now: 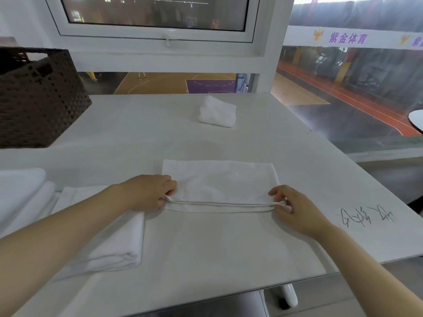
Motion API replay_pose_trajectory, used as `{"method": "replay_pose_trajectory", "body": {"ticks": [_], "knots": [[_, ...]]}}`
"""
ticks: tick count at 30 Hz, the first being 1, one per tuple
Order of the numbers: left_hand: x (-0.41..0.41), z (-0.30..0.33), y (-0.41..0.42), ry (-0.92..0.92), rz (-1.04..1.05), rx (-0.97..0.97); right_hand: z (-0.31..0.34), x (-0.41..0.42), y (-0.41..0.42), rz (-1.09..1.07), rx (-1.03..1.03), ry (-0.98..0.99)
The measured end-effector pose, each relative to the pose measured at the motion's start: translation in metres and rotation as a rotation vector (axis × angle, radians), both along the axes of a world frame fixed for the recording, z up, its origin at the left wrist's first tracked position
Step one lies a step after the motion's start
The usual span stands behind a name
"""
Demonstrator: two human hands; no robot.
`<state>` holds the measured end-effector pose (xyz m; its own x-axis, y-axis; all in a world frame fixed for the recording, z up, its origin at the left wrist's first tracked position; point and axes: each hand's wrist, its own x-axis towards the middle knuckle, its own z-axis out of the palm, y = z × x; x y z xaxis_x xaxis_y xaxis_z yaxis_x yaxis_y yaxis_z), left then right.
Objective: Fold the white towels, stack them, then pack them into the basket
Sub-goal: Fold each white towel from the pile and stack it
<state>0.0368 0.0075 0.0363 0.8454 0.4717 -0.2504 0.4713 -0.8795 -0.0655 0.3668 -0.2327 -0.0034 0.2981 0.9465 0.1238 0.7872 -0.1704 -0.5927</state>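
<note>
Nearest, at the left: folded towels stacked under the left forearm. Just beyond, centre of table: half-folded white towel, long axis running left to right, doubled hem on the near side. Left hand pinching the near-left corner; right hand pinching the near-right corner, both equally close. Next fold probably sideways, end over end; nothing in the way. Right of it, scribbled ink marks. Farther back, well apart, crumpled towel waiting. Far left, dark woven basket, interior hidden.
</note>
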Motion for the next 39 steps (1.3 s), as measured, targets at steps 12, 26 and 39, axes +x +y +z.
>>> {"method": "replay_pose_trajectory", "body": {"ticks": [12, 26, 39], "knots": [[-0.005, -0.003, -0.005, -0.039, -0.001, -0.053, -0.006, -0.005, -0.007, 0.133, 0.008, -0.248], [0.000, -0.019, -0.015, -0.066, -0.196, 0.235, -0.005, 0.003, 0.011, 0.117, -0.011, -0.379], [0.009, -0.019, -0.024, 0.057, -0.335, 0.385, 0.015, 0.008, 0.035, -0.086, -0.164, -0.119]]}}
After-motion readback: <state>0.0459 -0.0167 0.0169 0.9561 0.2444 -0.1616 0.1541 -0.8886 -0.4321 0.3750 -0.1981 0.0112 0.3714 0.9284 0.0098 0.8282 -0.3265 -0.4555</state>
